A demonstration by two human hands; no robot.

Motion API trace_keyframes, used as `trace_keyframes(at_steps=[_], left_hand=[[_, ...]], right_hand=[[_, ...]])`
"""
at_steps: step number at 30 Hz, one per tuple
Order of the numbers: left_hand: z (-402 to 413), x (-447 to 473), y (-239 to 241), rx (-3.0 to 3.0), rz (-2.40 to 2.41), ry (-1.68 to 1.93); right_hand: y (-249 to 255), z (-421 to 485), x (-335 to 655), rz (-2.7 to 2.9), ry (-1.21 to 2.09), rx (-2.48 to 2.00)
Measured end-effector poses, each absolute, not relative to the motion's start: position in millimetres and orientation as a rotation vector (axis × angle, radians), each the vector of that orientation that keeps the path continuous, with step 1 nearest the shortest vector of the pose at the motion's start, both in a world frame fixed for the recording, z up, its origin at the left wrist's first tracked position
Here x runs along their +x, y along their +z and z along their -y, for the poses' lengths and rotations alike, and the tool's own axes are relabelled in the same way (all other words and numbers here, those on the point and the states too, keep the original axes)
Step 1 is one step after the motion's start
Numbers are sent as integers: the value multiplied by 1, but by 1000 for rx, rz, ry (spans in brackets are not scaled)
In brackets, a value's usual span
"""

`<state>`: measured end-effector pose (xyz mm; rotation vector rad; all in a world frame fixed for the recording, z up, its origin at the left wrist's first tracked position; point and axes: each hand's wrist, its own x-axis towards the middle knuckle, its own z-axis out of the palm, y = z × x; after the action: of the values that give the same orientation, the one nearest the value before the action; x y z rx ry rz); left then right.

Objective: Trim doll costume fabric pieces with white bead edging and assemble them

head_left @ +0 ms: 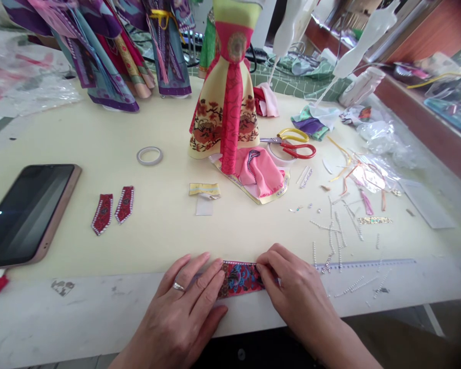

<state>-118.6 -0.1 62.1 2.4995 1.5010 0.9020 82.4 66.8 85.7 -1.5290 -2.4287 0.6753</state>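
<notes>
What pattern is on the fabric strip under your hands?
The fabric strip is dark red with blue-and-pink flowers; head view.

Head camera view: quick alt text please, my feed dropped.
Both hands press a floral embroidered strip flat at the near edge of the table, the left hand lying over its left end and the right hand touching its right end. Farther back are a dressed doll form, scissors, a tape ring, two red trim pieces, bead strands and a phone.

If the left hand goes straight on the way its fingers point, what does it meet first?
Probably the pink garment lying before the doll dress; depth is unclear. The left hand now rests on the embroidered strip.
</notes>
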Motion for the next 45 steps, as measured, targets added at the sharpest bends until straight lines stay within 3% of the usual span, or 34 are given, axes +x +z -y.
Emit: trace_keyframes(at_steps=[45], left_hand=[[1,-120,62,2511,-1491,920]], right_hand=[[91,-68,76,2650,445,-1543]])
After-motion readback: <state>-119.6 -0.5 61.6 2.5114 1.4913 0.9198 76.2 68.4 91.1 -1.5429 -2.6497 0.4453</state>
